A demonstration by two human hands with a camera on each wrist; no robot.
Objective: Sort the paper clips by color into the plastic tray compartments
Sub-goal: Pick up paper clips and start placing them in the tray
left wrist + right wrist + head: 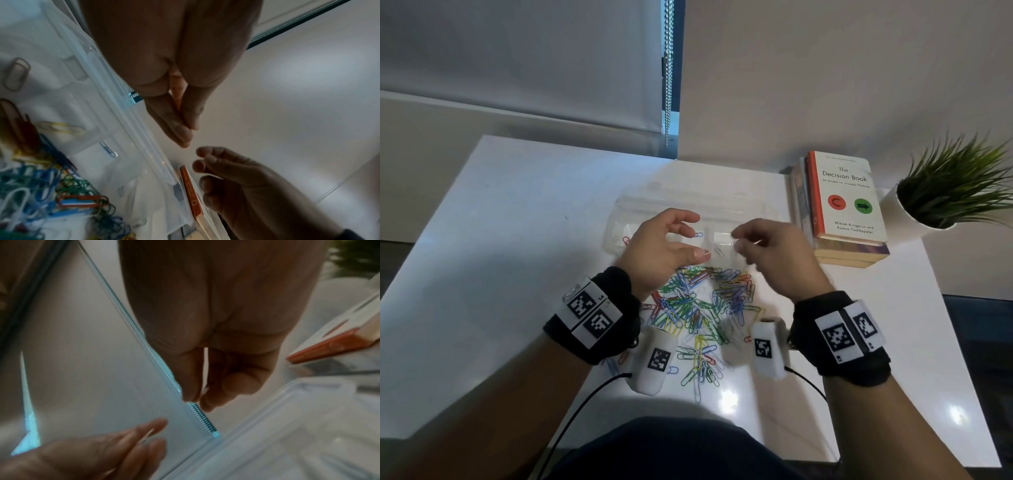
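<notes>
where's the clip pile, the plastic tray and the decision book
clip pile [697, 305]: head view, middle of the coloured heap on the table.
plastic tray [654, 198]: head view, bare far rim of the clear tray.
decision book [846, 195]: head view, white front cover, top of the stack.

Both forearms reach forward from six o'clock, each wrist wrapped in a black band. The left hand [657, 250] is raised with its back up, fingers loosely spread and gently curved toward one o'clock, thumb extended toward three o'clock, nothing visibly held. The right hand [774, 253], at its three o'clock and close beside it, is blurred, its fingers curled with the tips bunched toward nine o'clock; whether they pinch anything cannot be told.
</notes>
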